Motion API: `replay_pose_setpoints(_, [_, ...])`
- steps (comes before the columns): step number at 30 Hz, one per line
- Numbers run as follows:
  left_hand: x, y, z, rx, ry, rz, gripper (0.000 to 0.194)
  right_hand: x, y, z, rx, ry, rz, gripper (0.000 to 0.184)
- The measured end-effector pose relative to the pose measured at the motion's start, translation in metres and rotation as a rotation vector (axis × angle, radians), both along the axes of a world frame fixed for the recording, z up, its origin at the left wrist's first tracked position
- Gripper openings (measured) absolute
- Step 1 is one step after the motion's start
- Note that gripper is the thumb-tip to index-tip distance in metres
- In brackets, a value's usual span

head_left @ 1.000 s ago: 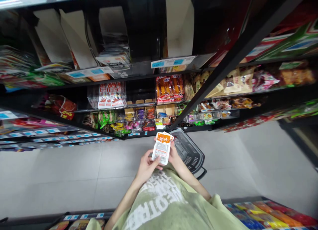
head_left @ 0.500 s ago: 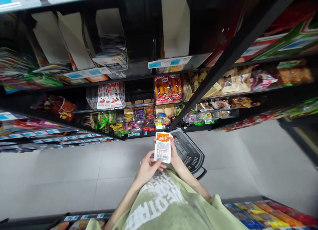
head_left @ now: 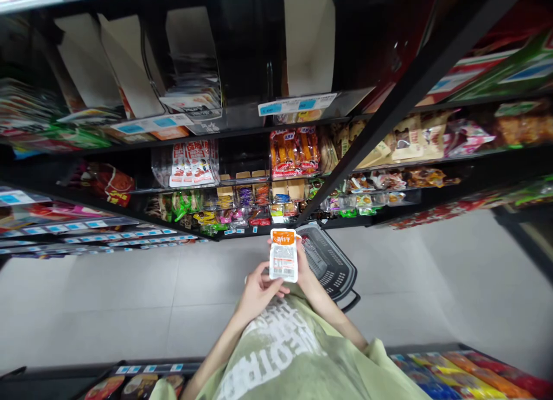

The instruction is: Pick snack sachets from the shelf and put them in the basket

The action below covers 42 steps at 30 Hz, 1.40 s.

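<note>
Seen from the head camera, both hands hold a small white packet (head_left: 284, 255) with an orange top in front of the chest. The left hand (head_left: 258, 292) pinches its near left corner with closed fingers; the right hand (head_left: 303, 269) grips its right edge from behind. A dark shopping basket (head_left: 328, 265) sits just right, stocked shelves (head_left: 242, 175) beyond.

Black metal shelving (head_left: 401, 95) stocked with colourful snack packets (head_left: 294, 152), blue-and-white price labels (head_left: 296, 105) along the edges. Dark plastic shopping basket (head_left: 330, 265) on pale grey floor tiles (head_left: 108, 302). Tall beige cardboard dividers (head_left: 309, 40) above.
</note>
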<state>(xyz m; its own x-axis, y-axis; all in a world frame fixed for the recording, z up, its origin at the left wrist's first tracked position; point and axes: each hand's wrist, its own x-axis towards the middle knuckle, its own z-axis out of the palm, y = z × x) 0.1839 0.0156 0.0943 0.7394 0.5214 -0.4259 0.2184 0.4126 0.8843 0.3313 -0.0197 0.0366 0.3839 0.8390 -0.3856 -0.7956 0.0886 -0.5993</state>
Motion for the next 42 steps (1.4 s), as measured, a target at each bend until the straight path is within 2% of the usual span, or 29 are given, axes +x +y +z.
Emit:
replay_pose_setpoints(6, [0.001, -0.001, 0.001, -0.054, -0.011, -0.03, 0.057, 0.001, -0.002, -0.002, -0.065, -0.096, -0.104, 0.06])
replay_pose_setpoints(12, [0.003, 0.003, 0.002, -0.094, -0.027, -0.006, 0.052, 0.002, -0.005, -0.001, -0.012, -0.139, -0.039, 0.063])
replay_pose_setpoints(18, [0.003, 0.004, 0.0, -0.025, -0.009, 0.036, 0.048, -0.002, -0.006, -0.002, 0.011, -0.134, 0.066, 0.068])
replay_pose_setpoints(25, [-0.001, 0.005, -0.003, 0.014, 0.006, 0.037, 0.044, -0.003, -0.006, -0.005, -0.009, -0.141, 0.07, 0.065])
replay_pose_setpoints(30, [-0.002, 0.004, -0.007, 0.107, 0.029, 0.086, 0.041, -0.005, -0.003, -0.009, 0.044, -0.144, 0.112, 0.072])
replay_pose_setpoints(33, [-0.007, 0.005, -0.008, 0.28, 0.075, 0.135, 0.047, -0.009, 0.0, -0.008, 0.097, -0.157, 0.087, 0.074])
replay_pose_setpoints(35, [-0.011, 0.005, -0.006, 0.361, 0.077, 0.094, 0.052, -0.013, 0.002, -0.004, 0.115, -0.168, 0.055, 0.071])
replay_pose_setpoints(39, [-0.016, 0.007, 0.0, 0.377, 0.078, -0.026, 0.062, -0.019, 0.004, 0.007, 0.113, -0.186, -0.007, 0.06])
replay_pose_setpoints(42, [-0.015, 0.007, -0.002, 0.327, 0.122, 0.052, 0.047, -0.023, 0.005, 0.01, 0.091, -0.212, -0.064, 0.06])
